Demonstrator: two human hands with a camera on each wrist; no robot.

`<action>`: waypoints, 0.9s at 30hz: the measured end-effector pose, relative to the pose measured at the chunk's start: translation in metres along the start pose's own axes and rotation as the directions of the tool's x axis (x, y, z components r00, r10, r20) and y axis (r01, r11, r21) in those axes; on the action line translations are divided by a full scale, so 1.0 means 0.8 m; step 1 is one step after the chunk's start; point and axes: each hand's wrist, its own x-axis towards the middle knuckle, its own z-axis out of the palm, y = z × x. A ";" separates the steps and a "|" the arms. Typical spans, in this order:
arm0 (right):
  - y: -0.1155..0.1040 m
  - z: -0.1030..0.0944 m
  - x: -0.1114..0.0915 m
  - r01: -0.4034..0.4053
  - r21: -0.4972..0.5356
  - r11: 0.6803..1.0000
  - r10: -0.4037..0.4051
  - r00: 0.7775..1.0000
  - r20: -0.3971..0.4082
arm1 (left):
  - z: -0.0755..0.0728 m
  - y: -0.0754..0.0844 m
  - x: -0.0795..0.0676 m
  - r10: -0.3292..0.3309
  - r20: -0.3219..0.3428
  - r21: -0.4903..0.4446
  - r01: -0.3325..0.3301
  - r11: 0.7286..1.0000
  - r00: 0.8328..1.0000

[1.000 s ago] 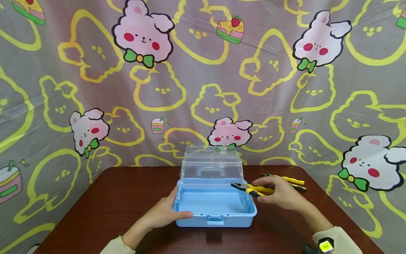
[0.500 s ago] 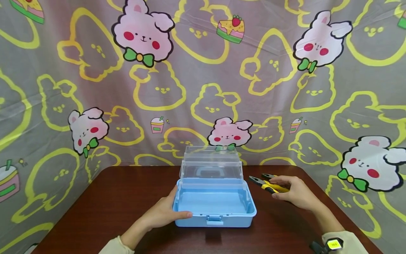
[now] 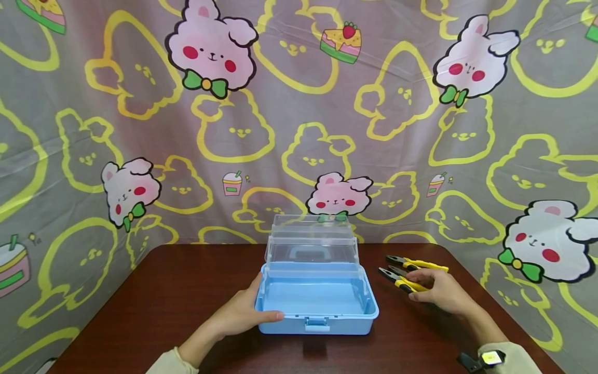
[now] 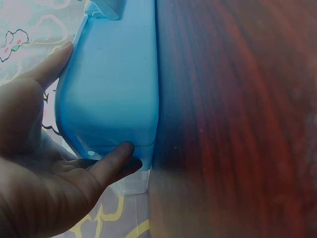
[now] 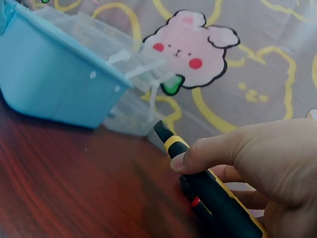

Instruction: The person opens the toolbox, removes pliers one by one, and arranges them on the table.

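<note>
In the head view my left hand (image 3: pixel 243 306) holds the left side of a light blue plastic toolbox (image 3: pixel 317 324). Its thumb lies over the front rim; the left wrist view shows fingers against the box wall (image 4: pixel 109 84). My right hand (image 3: pixel 441 291) grips pliers (image 3: pixel 405 283) with yellow and black handles, low over the table to the right of the box. The right wrist view shows the thumb on the dark handle (image 5: pixel 213 193), with the other fingers partly hidden behind it. Just behind lie other yellow-handled pliers (image 3: pixel 411 264), partly covered by the hand.
The toolbox's clear lid and trays (image 3: pixel 310 249) stand raised at its back. A small red part (image 5: pixel 196 202) shows on a dark item beside the held pliers. The dark wood table (image 3: pixel 196 280) meets a patterned cloth (image 3: pixel 299 104) at the back and sides.
My right hand has carried the pliers from over the toolbox's right rim rightward and down, close to the tabletop by the other pliers. The left hand and toolbox have stayed put.
</note>
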 end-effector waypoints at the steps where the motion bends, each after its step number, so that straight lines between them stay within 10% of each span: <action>1: 0.002 0.001 0.000 -0.012 0.008 1.000 0.011 1.000 0.009 | 0.000 0.000 0.000 -0.001 0.000 0.000 0.001 1.000 1.000; 27: 0.022 0.009 -0.004 -0.032 -0.087 0.996 0.033 0.999 0.005 | 0.000 -0.001 0.001 0.001 0.002 -0.001 -0.001 1.000 1.000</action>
